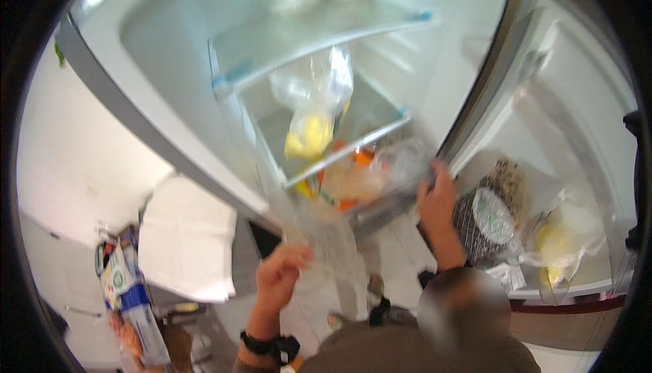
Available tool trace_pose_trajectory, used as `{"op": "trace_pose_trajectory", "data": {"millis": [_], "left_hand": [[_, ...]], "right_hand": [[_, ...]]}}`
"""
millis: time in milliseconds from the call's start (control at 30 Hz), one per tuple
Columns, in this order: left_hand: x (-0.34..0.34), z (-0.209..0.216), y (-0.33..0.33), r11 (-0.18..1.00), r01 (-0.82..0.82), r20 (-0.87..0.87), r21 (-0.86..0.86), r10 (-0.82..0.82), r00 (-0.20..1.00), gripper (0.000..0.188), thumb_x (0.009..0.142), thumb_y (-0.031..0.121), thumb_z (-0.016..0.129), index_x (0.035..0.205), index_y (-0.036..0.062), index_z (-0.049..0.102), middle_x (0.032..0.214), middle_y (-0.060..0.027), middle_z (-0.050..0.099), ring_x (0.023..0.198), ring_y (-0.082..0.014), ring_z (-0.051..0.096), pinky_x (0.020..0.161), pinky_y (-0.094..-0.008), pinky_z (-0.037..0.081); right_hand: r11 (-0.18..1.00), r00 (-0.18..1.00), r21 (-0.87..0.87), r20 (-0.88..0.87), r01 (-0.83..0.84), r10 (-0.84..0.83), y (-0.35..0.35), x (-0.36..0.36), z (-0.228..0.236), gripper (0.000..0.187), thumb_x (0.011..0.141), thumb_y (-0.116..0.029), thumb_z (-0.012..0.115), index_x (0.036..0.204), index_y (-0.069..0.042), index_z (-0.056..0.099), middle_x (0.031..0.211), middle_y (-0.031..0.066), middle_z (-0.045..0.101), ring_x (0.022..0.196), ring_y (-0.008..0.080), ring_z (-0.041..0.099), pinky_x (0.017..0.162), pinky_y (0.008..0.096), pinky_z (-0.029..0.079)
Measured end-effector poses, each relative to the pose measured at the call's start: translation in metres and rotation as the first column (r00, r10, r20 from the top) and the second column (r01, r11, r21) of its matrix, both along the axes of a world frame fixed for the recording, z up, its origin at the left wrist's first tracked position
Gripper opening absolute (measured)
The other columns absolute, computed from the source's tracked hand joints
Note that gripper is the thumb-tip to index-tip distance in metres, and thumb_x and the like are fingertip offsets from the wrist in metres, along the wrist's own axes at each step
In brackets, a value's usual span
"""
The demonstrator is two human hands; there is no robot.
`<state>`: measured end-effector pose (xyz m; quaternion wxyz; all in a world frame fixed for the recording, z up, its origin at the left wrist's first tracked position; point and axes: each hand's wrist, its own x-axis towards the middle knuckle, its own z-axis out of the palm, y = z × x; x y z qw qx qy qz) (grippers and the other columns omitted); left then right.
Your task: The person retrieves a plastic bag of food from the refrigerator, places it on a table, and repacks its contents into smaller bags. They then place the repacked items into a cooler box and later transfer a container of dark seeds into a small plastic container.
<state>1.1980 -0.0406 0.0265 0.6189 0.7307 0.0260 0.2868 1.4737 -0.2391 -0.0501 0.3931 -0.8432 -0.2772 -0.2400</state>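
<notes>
Our left hand (280, 276), fingers bent, and right hand (438, 200), fingers upward, flank the clear plastic refrigerator drawer (329, 237). We cannot tell whether either grips it.

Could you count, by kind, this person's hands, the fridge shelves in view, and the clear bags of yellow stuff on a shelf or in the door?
Hands: 2 (left hand, right hand)
Shelves: 2 (upper shelf, lower shelf)
Yellow-filled bags: 2 (shelf bag, bag in the door)
Total: 6
</notes>
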Motion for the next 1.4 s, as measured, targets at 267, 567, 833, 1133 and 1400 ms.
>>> {"op": "trace_pose_trajectory", "data": {"millis": [267, 567, 833, 1133, 1400], "left_hand": [[-0.016, -0.011, 0.000, 0.982, 0.033, -0.123, -0.188, -0.057, 0.991, 0.021, 0.070, -0.016, 0.045, 0.079, -0.0018, 0.057, 0.091, -0.0113, 0.062, 0.091, -0.0201, 0.059, 0.083, -0.0299, 0.044], [-0.041, -0.019, 0.008, 0.960, -0.071, -0.182, -0.271, 0.021, 0.983, 0.020, 0.071, -0.016, 0.047, 0.081, -0.0028, 0.058, 0.091, -0.0112, 0.061, 0.092, -0.0200, 0.058, 0.084, -0.0296, 0.043], [-0.033, -0.028, 0.019, 0.994, 0.017, -0.168, -0.106, -0.035, 0.985, 0.022, 0.077, -0.006, 0.053, 0.096, -0.0019, 0.063, 0.104, -0.0097, 0.059, 0.102, -0.0181, 0.055, 0.089, -0.0274, 0.040], [-0.027, -0.031, 0.010, 0.947, 0.186, -0.165, -0.262, -0.234, 0.958, 0.020, 0.078, -0.007, 0.056, 0.096, -0.0031, 0.063, 0.101, -0.0087, 0.061, 0.098, -0.0161, 0.056, 0.087, -0.0261, 0.042], [-0.040, -0.001, -0.011, 0.963, 0.220, -0.077, -0.156, -0.233, 0.969, 0.014, 0.077, -0.007, 0.057, 0.090, -0.0039, 0.063, 0.098, -0.0088, 0.061, 0.089, -0.0136, 0.057, 0.080, -0.0241, 0.044]], "right_hand": [[0.890, 0.399, 0.446, -0.835, 0.089, 0.379, 0.084, -0.068, -0.076, 0.098, 0.078, -0.009, 0.060, 0.143, -0.008, -0.012, 0.124, 0.0168, 0.040, 0.098, 0.0223, 0.048, 0.084, 0.0331, 0.042], [0.867, 0.369, 0.420, -0.787, -0.269, 0.495, 0.119, 0.008, -0.077, 0.069, 0.080, 0.001, 0.053, 0.142, -0.015, 0.028, 0.074, 0.0026, 0.055, 0.062, 0.0128, 0.052, 0.060, 0.0264, 0.047], [0.960, 0.912, 0.048, -0.302, -0.276, 0.278, -0.017, -0.021, -0.016, 0.030, 0.084, -0.005, 0.048, 0.112, -0.007, 0.060, 0.094, 0.0194, 0.063, 0.081, 0.0330, 0.061, 0.071, 0.0362, 0.048], [0.797, 0.901, -0.525, -0.119, 0.299, -0.416, -0.180, -0.126, -0.064, 0.015, 0.076, -0.011, 0.057, 0.087, -0.006, 0.065, 0.102, 0.0188, 0.061, 0.100, 0.0369, 0.055, 0.092, 0.0458, 0.042], [0.838, 0.819, -0.544, -0.460, 0.044, -0.342, -0.177, -0.138, -0.056, 0.030, 0.079, -0.035, 0.056, 0.089, -0.010, 0.069, 0.123, 0.0197, 0.053, 0.126, 0.0387, 0.035, 0.104, 0.0459, 0.031]]}}
